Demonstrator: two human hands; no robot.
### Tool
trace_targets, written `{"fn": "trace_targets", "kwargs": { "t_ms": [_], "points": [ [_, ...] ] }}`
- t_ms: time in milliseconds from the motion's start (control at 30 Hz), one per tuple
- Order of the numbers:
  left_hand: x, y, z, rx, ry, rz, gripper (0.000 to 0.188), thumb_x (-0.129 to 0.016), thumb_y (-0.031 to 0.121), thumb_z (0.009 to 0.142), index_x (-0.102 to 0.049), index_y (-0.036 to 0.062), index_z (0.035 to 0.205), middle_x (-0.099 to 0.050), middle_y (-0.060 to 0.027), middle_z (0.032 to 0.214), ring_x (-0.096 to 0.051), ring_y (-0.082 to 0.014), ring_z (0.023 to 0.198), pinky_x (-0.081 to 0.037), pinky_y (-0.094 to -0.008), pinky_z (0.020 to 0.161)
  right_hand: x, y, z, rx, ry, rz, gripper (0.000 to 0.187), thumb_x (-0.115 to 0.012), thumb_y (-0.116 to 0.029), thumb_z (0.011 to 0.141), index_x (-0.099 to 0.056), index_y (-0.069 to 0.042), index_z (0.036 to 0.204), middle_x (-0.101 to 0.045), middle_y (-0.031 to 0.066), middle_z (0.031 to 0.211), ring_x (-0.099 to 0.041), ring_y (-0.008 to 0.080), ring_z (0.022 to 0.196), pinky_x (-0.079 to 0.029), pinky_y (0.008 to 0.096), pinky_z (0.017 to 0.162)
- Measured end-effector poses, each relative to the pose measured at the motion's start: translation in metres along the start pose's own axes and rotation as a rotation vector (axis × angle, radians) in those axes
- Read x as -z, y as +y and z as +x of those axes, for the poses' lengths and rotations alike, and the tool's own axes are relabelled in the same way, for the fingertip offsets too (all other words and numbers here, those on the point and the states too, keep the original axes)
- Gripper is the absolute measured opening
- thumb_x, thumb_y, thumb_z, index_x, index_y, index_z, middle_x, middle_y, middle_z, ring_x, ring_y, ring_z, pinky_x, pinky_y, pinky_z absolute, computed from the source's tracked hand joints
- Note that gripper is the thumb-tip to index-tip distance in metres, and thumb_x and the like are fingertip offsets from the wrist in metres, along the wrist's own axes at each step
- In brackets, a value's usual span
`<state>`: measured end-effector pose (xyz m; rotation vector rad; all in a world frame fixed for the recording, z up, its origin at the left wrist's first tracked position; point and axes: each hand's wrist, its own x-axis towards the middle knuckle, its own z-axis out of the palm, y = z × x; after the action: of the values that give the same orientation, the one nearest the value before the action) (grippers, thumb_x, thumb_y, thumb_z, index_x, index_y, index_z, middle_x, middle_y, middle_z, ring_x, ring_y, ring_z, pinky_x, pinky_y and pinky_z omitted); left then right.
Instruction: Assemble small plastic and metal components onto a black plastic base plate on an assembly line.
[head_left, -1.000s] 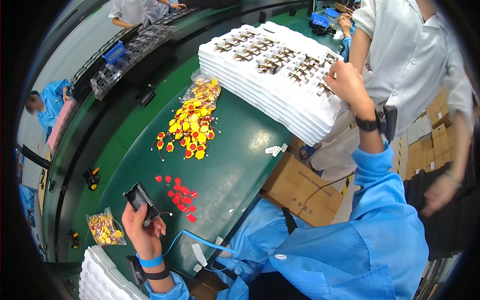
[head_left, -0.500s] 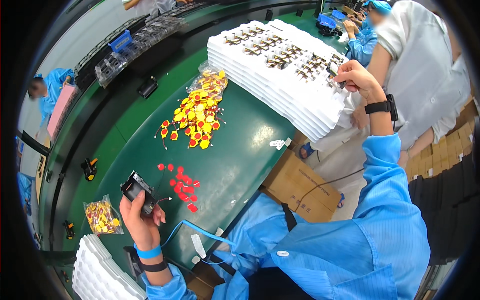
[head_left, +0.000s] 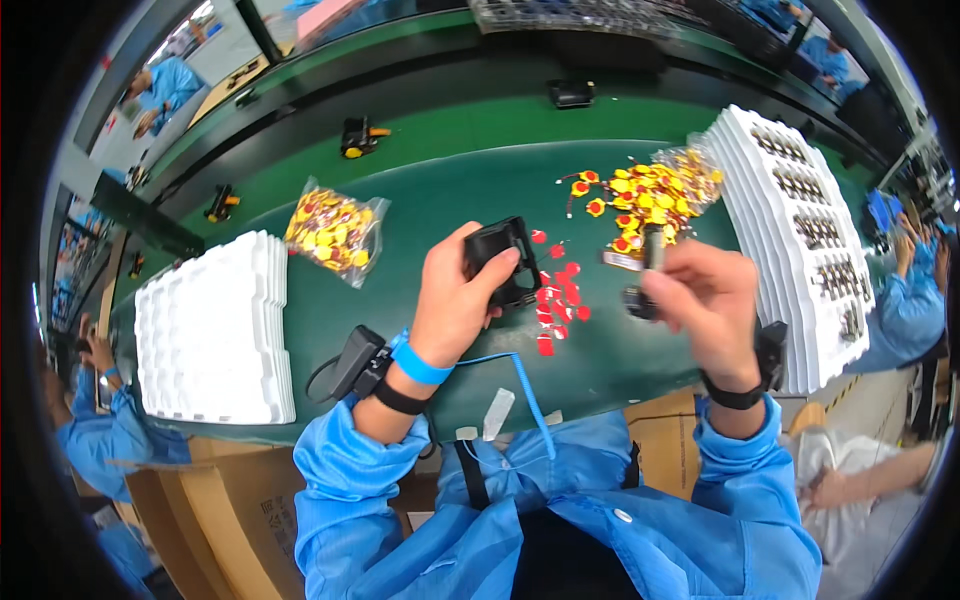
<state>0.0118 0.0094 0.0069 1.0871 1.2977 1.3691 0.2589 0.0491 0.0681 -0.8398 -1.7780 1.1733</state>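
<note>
My left hand (head_left: 448,300) grips a black plastic housing (head_left: 492,243), hollow on one side, above the middle of the green table. To its right, my right hand (head_left: 712,305) pinches a small elongated part (head_left: 652,250) with a dark round lower end, held upright; its exact kind I cannot make out. Between the hands, loose red discs (head_left: 560,300) lie on the table. Beyond my right hand spreads a pile of yellow pieces with red discs and wires (head_left: 655,190), partly in a clear bag. Stacked white trays (head_left: 765,270) at the right carry rows of small metallic parts (head_left: 815,230).
A clear bag of yellow pieces (head_left: 335,232) lies at the far left, beside another stack of white trays (head_left: 210,335). A blue coiled cord (head_left: 528,390) runs from my left wristband. Cardboard boxes (head_left: 220,510) stand below the table. Other people in blue work at both sides.
My right hand has come back from the white trays at the right with the small part, now near the housing. The head view has swung to the left.
</note>
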Motion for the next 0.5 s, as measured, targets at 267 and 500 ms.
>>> {"fn": "trace_targets", "kwargs": {
  "t_ms": [267,500],
  "points": [
    [0.001,-0.006,0.004,-0.134,0.115,0.171,0.022,-0.067,0.014,0.089,-0.054,-0.0028,0.082,-0.055,-0.0056,0.061,-0.051,-0.0090,0.052,-0.038,-0.0292,0.046,-0.057,0.027,0.041,0.123,-0.188,-0.145,0.015,-0.066,-0.001,0.088,-0.058,0.003,0.076,-0.056,0.0016,0.055,-0.049,0.0029,0.046,-0.033,0.0223,0.043],
    [-0.003,0.004,0.001,-0.173,0.132,0.262,0.021,-0.066,0.015,0.090,-0.056,-0.0009,0.083,-0.045,0.0021,0.064,-0.039,-0.0047,0.061,-0.032,-0.0261,0.052,-0.061,0.049,0.060,0.105,-0.286,-0.139,0.016,-0.068,-0.006,0.088,-0.060,0.004,0.078,-0.056,0.0021,0.056,-0.048,0.0046,0.049,-0.035,0.0236,0.046]
  ]
}}
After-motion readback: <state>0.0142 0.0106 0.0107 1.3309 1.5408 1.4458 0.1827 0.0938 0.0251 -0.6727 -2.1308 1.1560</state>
